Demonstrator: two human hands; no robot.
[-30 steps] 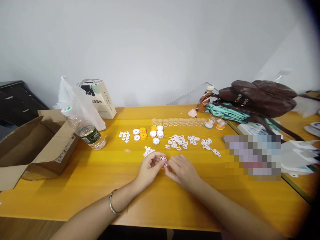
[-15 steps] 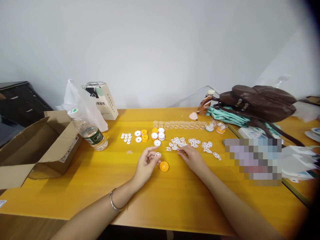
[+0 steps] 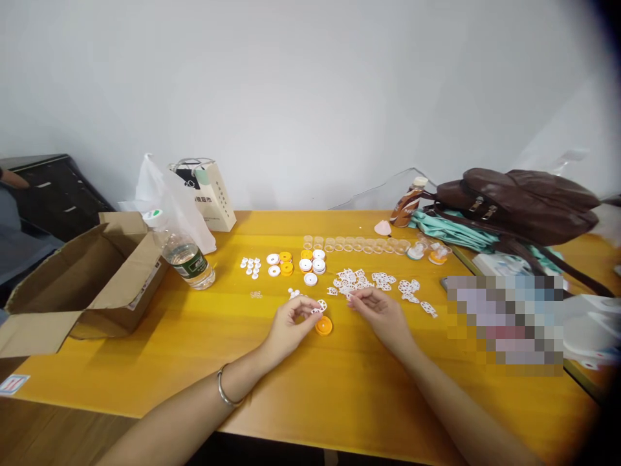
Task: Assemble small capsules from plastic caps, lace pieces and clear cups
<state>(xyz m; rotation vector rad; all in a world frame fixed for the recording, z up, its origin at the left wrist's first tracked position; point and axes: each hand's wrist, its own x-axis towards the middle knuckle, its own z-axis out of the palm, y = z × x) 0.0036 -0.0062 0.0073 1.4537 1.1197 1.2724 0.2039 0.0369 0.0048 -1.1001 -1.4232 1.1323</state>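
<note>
Left hand [image 3: 287, 323] is up off the yellow tabletop [image 3: 339, 388], thumb and fingertips pinched on a small white spoked disc [image 3: 320, 305], so that grip is closed on the part, a metal bracelet [image 3: 224, 388] showing on the wrist behind it. Just below and to the right of those fingertips sits an orange round cap [image 3: 323, 325], flat on the tabletop and apart from the fingers. Right hand [image 3: 381, 312] lies a little way off to the right, fingers curled in and the tips closed at the near edge of the scattered white spoked pieces [image 3: 361, 279]; there seems to be a small white bit at the tips, but it is too small to tell whether the grip really holds it. Just beyond the left fingertips is a little cluster of white pegs [image 3: 293, 293], and farther back stand stacked white and orange caps [image 3: 310, 262] with a row of clear cups [image 3: 359, 244] behind them. Well to the left of the left hand lies a water bottle [image 3: 187, 259] on its side, touching an open cardboard box [image 3: 82, 285], with a white plastic bag [image 3: 160, 191] and a paper carrier bag [image 3: 213, 197] behind it. Far beyond the right hand, a brown leather bag [image 3: 519, 200] rests on teal cloth [image 3: 446, 226], a brown drink bottle [image 3: 407, 204] beside it.
</note>
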